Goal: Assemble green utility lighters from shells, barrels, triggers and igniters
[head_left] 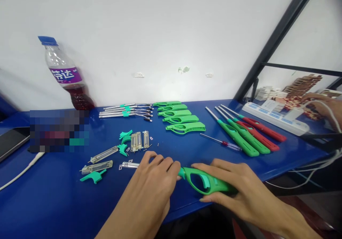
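Note:
A green lighter with a metal tube (pixel 203 182) lies across the near edge of the blue table (pixel 53 196). My right hand (pixel 235 189) is wrapped round its green handle. My left hand (pixel 155 182) has its fingers curled over the front of the handle, where the metal tube (pixel 130 165) sticks out to the left. Both hands hold the same lighter low over the table.
Several green handle shells (pixel 181 117), metal tubes with wires (pixel 125 110), clear gas cartridges (pixel 139 141), finished green and red lighters (pixel 245 130) and a small screwdriver (pixel 221 142) lie behind. A drink bottle (pixel 66 76) leans at the wall. Another person's hand (pixel 323 105) and a power strip (pixel 275 117) are at right.

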Demonstrator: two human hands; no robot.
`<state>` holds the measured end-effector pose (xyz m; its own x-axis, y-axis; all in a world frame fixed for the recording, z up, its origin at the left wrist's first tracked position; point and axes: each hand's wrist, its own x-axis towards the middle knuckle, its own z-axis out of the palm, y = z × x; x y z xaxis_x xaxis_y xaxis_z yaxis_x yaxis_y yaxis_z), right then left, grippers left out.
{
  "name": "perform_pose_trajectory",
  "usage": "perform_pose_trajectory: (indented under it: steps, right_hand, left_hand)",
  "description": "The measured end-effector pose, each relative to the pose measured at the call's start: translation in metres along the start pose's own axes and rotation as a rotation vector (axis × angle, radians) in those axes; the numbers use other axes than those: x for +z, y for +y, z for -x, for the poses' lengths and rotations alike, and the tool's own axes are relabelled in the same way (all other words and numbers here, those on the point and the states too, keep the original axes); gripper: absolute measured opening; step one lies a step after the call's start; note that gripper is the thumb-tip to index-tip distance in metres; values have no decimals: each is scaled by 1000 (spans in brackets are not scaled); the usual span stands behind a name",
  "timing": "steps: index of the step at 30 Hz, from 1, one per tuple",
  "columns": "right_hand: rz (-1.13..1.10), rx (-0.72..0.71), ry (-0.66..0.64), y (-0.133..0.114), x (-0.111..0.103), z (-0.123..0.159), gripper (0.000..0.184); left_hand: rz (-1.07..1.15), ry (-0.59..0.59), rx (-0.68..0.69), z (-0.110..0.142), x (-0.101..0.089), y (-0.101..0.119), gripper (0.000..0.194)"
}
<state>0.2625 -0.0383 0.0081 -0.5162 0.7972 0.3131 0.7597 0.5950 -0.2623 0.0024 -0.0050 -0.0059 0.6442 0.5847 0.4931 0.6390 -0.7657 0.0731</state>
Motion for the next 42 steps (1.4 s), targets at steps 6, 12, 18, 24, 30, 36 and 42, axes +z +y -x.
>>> perform_pose_trajectory:
  steps: [6,12,18,24,30,36,42]
  right_hand:
    - [145,-152,16,-4,-8,1,52]
    - [170,-133,74,-11,-19,1,51]
    - [115,-112,74,-9,-21,0,48]
    - [265,-233,5,-11,-23,1,47]
    - [252,-185,57,-8,-18,9,45]
    - [-402,349,105,3,-14,40,43]
    - [-1478,564,-109,-7,-3,44,97]
  left_hand:
    - [169,-14,-37,2,-14,1,28]
    - [270,164,15,-8,-22,2,25]
    - [180,180,38,-6,-21,6,25]
    - [247,-14,-64,6,-18,8,30]
    - [187,-33,0,-3,-13,12,35]
    - [115,181,109,-9,-16,5,40]
    - [105,245,118,-9,-5,-1,35]
